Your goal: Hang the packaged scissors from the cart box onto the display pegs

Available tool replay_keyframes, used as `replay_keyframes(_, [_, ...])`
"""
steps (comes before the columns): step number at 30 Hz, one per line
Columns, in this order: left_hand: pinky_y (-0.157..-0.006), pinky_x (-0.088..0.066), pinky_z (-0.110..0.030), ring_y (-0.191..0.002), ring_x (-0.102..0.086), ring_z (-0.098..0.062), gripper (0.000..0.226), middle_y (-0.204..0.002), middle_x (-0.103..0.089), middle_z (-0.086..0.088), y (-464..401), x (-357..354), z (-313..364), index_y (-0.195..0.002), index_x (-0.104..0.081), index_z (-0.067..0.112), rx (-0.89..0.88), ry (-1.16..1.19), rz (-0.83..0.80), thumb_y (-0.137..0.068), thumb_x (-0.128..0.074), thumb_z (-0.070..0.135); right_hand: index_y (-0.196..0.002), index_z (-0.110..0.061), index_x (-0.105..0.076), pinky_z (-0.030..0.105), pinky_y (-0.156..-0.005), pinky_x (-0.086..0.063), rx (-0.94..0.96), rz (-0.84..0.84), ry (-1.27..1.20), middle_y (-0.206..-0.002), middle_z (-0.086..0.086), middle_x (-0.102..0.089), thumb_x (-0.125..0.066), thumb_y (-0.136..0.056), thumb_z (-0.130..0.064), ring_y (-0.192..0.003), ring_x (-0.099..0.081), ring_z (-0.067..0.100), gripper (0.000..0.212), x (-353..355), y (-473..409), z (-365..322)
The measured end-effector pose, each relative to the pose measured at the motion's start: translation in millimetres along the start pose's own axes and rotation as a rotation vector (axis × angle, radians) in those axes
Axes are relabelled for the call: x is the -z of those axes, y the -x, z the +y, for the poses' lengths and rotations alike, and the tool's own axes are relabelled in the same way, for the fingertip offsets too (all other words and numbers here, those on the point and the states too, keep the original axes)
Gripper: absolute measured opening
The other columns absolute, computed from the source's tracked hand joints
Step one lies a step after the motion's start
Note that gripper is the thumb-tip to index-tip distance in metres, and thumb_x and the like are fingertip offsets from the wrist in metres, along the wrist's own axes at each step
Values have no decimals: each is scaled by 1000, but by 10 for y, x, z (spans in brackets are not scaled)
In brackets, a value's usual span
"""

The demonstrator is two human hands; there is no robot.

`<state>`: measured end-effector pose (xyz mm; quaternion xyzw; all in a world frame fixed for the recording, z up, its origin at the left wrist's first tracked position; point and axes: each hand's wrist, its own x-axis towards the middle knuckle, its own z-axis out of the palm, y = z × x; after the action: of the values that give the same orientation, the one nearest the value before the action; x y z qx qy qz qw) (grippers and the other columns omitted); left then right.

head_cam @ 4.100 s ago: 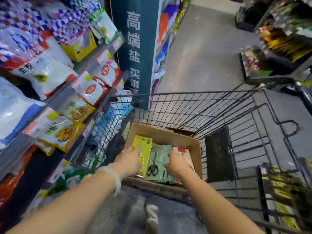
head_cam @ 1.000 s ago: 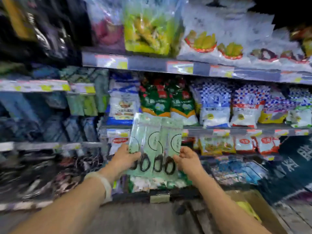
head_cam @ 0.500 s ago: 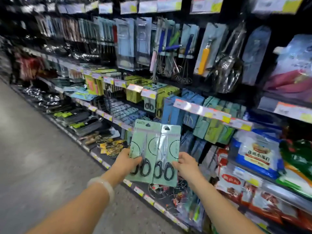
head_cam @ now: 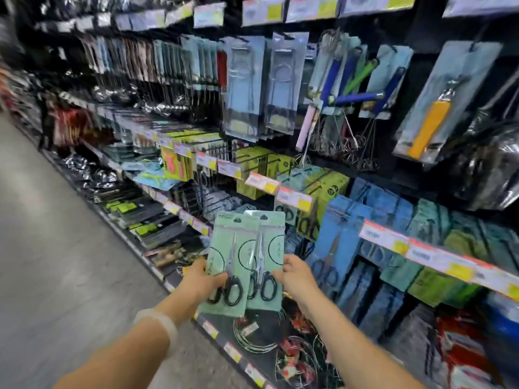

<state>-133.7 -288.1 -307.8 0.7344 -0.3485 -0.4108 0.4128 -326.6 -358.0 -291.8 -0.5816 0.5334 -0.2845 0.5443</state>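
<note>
Here the left hand [head_cam: 200,282] pinches the lower left edge of one packaged scissors card [head_cam: 230,262], and the right hand [head_cam: 298,277] pinches the right edge of a second scissors card [head_cam: 266,256] overlapping behind it. Both cards are held upright, just in front of the display pegs [head_cam: 317,189] with their price tags [head_cam: 293,198], above the grey floor [head_cam: 56,248].

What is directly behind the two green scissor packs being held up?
Behind the scissor packs, held by the left hand and right hand, hang blurred packaged goods on the display shelving. Whatever sits straight behind the cards is covered.
</note>
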Motion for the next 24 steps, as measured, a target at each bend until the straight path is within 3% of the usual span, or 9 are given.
replay_keyframes(3, [-78,-57,-50,-88,-68,-30,50,-96,-71,-11,-455,52,-88,-102,-61,13,18,10,-2,-63,-75,42,-110,-11,-52,27,-77,-49,-20,0,-19,-107,7,-59,-52,-90,2,-96,-57,19,24,-84,-301,-35])
replay_keyframes(6, [-77,-57,-51,-86,-68,-29,59,-94,-71,-8,-882,84,-156,-98,-62,19,45,-6,-24,-51,-72,53,-114,-8,-53,31,-81,-51,-52,36,-9,-109,8,-60,-53,-90,1,-95,-58,20,26,-139,-583,-32])
replay_keyframes(8, [-82,-55,-51,-89,-66,-31,40,-95,-69,-10,-941,97,6,-96,-59,18,55,13,-33,-67,-75,41,-111,-6,-54,37,-87,-52,-77,79,9,-110,11,-62,-55,-89,-1,-96,-60,24,23,-166,-757,-22])
replay_keyframes(11, [-79,-53,-39,-82,-63,-28,12,-93,-69,-16,-1048,111,219,-87,-59,15,23,23,-86,-83,-69,20,-89,-12,-50,25,-63,-45,-122,141,35,-87,3,-57,-53,-89,-2,-71,-53,13,10,-200,-993,-35])
replay_keyframes(13, [-66,-43,-29,-69,-53,-20,15,-78,-65,-13,-1185,125,297,-73,-59,14,-10,17,-148,-87,-65,14,-80,-15,-47,18,-50,-34,-129,188,66,-73,-4,-48,-52,-89,-2,-60,-43,6,17,-210,-1137,-83])
replay_keyframes(15, [-58,-38,-27,-64,-49,-19,19,-69,-60,-6,-1368,185,356,-70,-57,14,-21,10,-165,-88,-64,13,-88,-9,-48,17,-49,-32,-133,216,110,-70,-5,-48,-52,-89,-1,-59,-42,5,9,-218,-1294,-126])
replay_keyframes(18, [-63,-38,-28,-73,-50,-20,17,-79,-61,-12,-1703,336,439,-89,-61,0,-19,9,-246,-86,-66,16,-101,0,-56,9,-47,-37,-95,272,117,-82,0,-58,-55,-89,-2,-67,-49,6,12,-280,-1518,-228])
replay_keyframes(20, [-62,-38,-28,-71,-50,-20,25,-79,-61,-13,-1916,442,491,-96,-60,-6,-29,-25,-281,-86,-66,17,-108,2,-58,10,-56,-43,-98,331,23,-93,4,-62,-58,-88,-3,-79,-57,14,20,-332,-1624,-333])
replay_keyframes(24, [-56,-44,-26,-65,-53,-19,16,-75,-61,-7,-2242,566,578,-89,-56,3,-50,-80,-339,-87,-66,16,-117,-3,-54,17,-60,-43,-132,405,-58,-108,4,-60,-55,-91,-2,-87,-54,15,25,-448,-1760,-445])
